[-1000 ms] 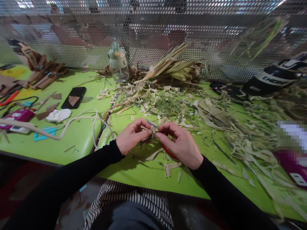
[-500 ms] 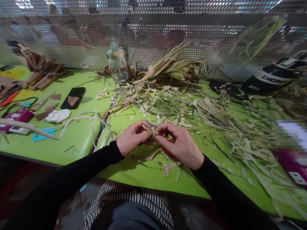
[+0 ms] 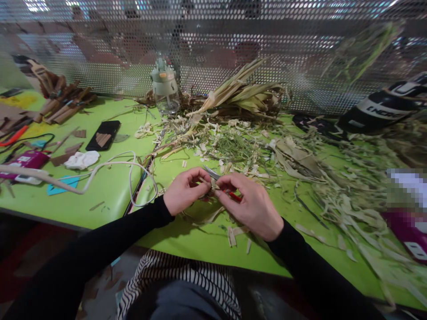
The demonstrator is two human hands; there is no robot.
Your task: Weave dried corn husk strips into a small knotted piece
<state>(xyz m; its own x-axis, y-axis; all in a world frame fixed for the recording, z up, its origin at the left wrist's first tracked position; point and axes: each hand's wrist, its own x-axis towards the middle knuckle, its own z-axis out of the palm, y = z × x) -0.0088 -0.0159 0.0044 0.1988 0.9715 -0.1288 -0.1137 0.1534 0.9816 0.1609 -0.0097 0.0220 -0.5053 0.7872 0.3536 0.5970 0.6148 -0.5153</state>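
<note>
My left hand (image 3: 187, 190) and my right hand (image 3: 252, 203) meet low over the green table. Both are closed, fingertips pinching a small piece of dried leaf strip (image 3: 214, 184) between them; fingers partly cover it. Behind the fingertips a pair of scissors (image 3: 235, 196) lies with silver blades pointing away and red handles showing under my right hand. I cannot tell whether the right fingers touch them. Pale leaf scraps (image 3: 231, 235) lie just in front of my hands.
Cut leaf scraps (image 3: 233, 146) spread behind my hands, with a bundle of dry leaves (image 3: 233, 95) and a clear bottle (image 3: 166, 91) by the perforated screen. At left are a phone (image 3: 103, 135) and a white cable (image 3: 133, 162). Long strips (image 3: 347, 213) and a black bottle (image 3: 373, 109) lie right.
My hands stay nearly in place, still pinching the piece. The right fingers have shifted slightly, and more of the red scissor handles shows beneath them. The whole view has moved a little.
</note>
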